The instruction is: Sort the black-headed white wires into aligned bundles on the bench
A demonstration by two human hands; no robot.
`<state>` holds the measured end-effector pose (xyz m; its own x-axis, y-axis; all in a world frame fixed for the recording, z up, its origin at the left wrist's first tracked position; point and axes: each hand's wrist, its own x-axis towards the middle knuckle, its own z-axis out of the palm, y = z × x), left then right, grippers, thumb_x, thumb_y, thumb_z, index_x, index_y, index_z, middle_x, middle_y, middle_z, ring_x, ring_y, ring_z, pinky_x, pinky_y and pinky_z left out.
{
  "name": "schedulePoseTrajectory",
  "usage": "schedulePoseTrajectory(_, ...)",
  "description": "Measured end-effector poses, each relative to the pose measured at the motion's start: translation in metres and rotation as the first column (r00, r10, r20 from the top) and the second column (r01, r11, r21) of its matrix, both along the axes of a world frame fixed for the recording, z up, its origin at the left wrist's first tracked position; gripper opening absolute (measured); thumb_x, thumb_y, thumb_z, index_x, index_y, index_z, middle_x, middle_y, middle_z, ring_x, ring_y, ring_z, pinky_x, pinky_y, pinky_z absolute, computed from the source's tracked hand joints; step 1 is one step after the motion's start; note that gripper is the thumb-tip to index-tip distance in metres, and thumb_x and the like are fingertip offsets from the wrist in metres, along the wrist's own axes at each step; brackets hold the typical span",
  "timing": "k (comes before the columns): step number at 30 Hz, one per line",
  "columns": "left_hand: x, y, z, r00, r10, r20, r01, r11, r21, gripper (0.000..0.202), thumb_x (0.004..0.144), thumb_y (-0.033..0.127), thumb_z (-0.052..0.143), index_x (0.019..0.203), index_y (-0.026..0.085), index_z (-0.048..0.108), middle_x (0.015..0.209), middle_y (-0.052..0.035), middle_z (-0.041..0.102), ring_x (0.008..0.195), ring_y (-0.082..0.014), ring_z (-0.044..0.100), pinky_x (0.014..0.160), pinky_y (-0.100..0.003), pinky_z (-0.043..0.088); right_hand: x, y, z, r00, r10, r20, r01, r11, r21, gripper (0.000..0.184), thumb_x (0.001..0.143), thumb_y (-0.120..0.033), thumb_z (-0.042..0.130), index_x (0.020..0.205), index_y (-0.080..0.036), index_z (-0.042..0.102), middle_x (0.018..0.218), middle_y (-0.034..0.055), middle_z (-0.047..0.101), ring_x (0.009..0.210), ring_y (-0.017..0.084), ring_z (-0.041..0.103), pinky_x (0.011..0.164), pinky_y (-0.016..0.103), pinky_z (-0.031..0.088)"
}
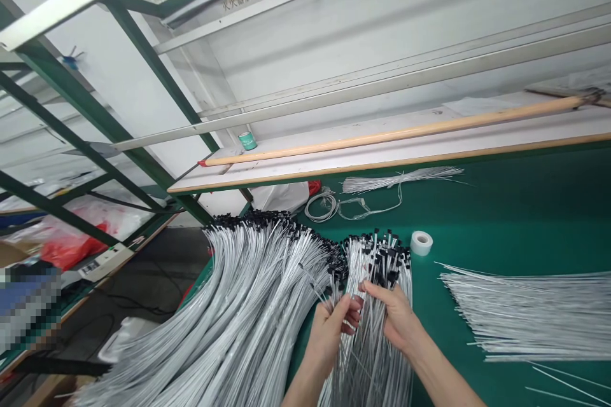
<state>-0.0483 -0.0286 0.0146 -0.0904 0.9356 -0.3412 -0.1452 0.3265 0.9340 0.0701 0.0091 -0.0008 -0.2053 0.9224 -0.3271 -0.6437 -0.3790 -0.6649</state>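
Head view looks down on the left hand (331,327) and the right hand (397,317), held close together low in the picture, each with its fingers curled shut on strands of one bundle of wires (371,343). The bundle runs up from between the forearms, passes between the two palms and ends just beyond the fingertips in a cluster of small black plugs (382,254). The left fingers pinch a few strands at the bundle's left edge, while the right fingers press across its front. The wires look thin, light and springy, with a smooth white coat that is probably slippery, so single strands would likely slide or fan out of a loose grip. The firmest hold seems to be where the hands are now, just below the plugs, where the strands are gathered. Touching the bundle on the left is a far bigger heap of wires (248,311), draped over the edge of the green table (515,222). To the right, apart from the hands, lies a flat spread of bare wires (529,311). A roll of white tape (421,243) stands just beyond the plugs. Farther back are a coil of cable (322,206), a tied sheaf of thin wires (405,177) and a wooden pole (405,130) on a shelf (334,162).
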Motion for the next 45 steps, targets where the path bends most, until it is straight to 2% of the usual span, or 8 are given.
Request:
schedulePoseTrajectory(4, 0.0, 0.001, -0.004, 1.0, 0.003, -0.028, -0.003, 1.0, -0.024, 0.039, 0.071, 0.052, 0.056, 0.061, 0.015, 0.055, 0.037, 0.0067, 0.038, 0.032, -0.0066, 0.036, 0.037, -0.02, 0.025, -0.002, 0.001, 0.002, 0.999, 0.039, 0.021, -0.04, 0.997, 0.07, 0.027, 0.056, -0.03, 0.076, 0.054, -0.016, 0.053, 0.042, -0.0052, 0.047, 0.039, 0.009, 0.043, 0.043, 0.024, 0.038)
schedulePoseTrajectory(7, 0.006, 0.003, -0.004, 1.0, -0.011, -0.013, 0.011, 0.999, -0.041, 0.04, 0.069, 0.054, 0.058, 0.057, 0.017, 0.049, 0.036, 0.0105, 0.026, 0.03, -0.0037, 0.02, 0.034, -0.02, 0.015, -0.007, 0.002, 0.006, 0.992, 0.003, 0.123, -0.016, 0.994, 0.106, 0.029, 0.048, -0.024, 0.079, 0.063, -0.015, 0.057, 0.055, -0.004, 0.056, 0.037, 0.005, 0.038, 0.039, 0.022, 0.034)
schedulePoseTrajectory(10, 0.011, 0.004, -0.001, 0.999, -0.041, -0.008, 0.04, 0.998, -0.047, 0.039, 0.067, 0.054, 0.059, 0.056, 0.018, 0.045, 0.038, 0.0113, 0.022, 0.033, -0.0032, 0.015, 0.035, -0.02, 0.012, -0.011, 0.004, 0.008, 0.976, -0.001, 0.216, -0.018, 0.996, 0.085, 0.031, 0.044, -0.021, 0.079, 0.066, -0.014, 0.059, 0.062, -0.0014, 0.06, 0.037, 0.006, 0.04, 0.038, 0.023, 0.034)
schedulePoseTrajectory(15, 0.01, -0.001, 0.0, 0.993, -0.119, 0.003, 0.119, 0.992, -0.037, 0.032, 0.068, 0.047, 0.061, 0.069, 0.017, 0.051, 0.04, 0.0099, 0.031, 0.035, -0.0045, 0.025, 0.037, -0.02, 0.021, -0.012, 0.007, -0.001, 0.973, -0.038, 0.226, 0.027, 0.998, 0.054, 0.023, 0.045, -0.019, 0.076, 0.055, -0.014, 0.056, 0.048, -0.0046, 0.052, 0.036, 0.005, 0.037, 0.036, 0.021, 0.03)
schedulePoseTrajectory(21, 0.006, -0.006, -0.006, 0.996, -0.023, 0.085, 0.027, 0.998, -0.05, 0.031, 0.069, 0.044, 0.061, 0.071, 0.014, 0.054, 0.051, 0.0004, 0.057, 0.038, -0.0077, 0.046, 0.041, -0.02, 0.028, -0.009, 0.007, -0.009, 0.982, -0.075, 0.173, 0.07, 0.997, 0.033, 0.023, 0.045, -0.02, 0.076, 0.053, -0.014, 0.055, 0.048, -0.0051, 0.051, 0.035, 0.005, 0.034, 0.035, 0.021, 0.029)
schedulePoseTrajectory(28, 0.007, -0.006, -0.01, 0.986, 0.098, 0.136, -0.095, 0.995, -0.028, 0.029, 0.067, 0.039, 0.065, 0.064, 0.013, 0.054, 0.051, -0.0024, 0.061, 0.035, -0.0065, 0.046, 0.038, -0.019, 0.025, -0.007, 0.006, -0.005, 0.983, -0.038, 0.179, 0.037, 0.999, 0.011, 0.029, 0.042, -0.02, 0.08, 0.06, -0.013, 0.058, 0.058, -0.0023, 0.058, 0.036, 0.005, 0.038, 0.036, 0.022, 0.032)
schedulePoseTrajectory(36, 0.014, -0.006, -0.007, 0.975, 0.161, 0.154, -0.155, 0.987, -0.051, 0.028, 0.066, 0.037, 0.068, 0.064, 0.011, 0.057, 0.057, -0.0051, 0.065, 0.039, -0.0081, 0.052, 0.039, -0.018, 0.029, -0.008, 0.002, 0.0, 0.98, 0.06, 0.188, -0.062, 0.998, 0.008, 0.027, 0.049, -0.027, 0.077, 0.052, -0.017, 0.051, 0.035, -0.0074, 0.042, 0.029, 0.01, 0.039, 0.032, 0.025, 0.033)
schedulePoseTrajectory(45, 0.014, -0.008, -0.005, 0.961, 0.213, 0.174, -0.205, 0.977, -0.06, 0.029, 0.064, 0.038, 0.07, 0.063, 0.012, 0.057, 0.057, -0.0052, 0.066, 0.044, -0.0111, 0.057, 0.039, -0.018, 0.033, -0.006, 0.002, 0.0, 0.976, 0.031, 0.214, -0.032, 0.999, -0.001, 0.027, 0.05, -0.027, 0.076, 0.05, -0.018, 0.051, 0.04, -0.0051, 0.046, 0.033, 0.01, 0.041, 0.035, 0.025, 0.033)
